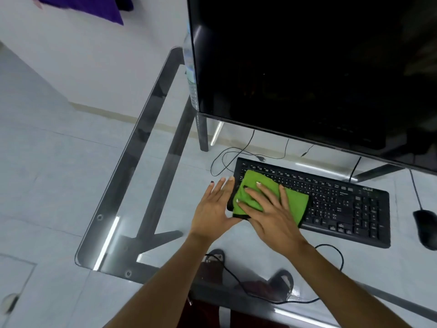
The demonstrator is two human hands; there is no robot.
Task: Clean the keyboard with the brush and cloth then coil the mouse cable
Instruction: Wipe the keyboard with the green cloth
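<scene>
Glass desk (151, 176): green cloth (257, 197) covers black keyboard (343, 209).

I see the keyboard (331, 204) lying on the bench (165, 185) in front of the monitor (307, 67). The cloth (267, 195) covers its left end, under my right hand (272, 214); my left hand (212, 209) touches the keyboard's left edge. The mouse (426, 228) sits to the right.

Right hand (272, 210) flat on green cloth (294, 201) over keyboard (343, 209) left end; left hand (214, 209) steadying its edge.
</scene>
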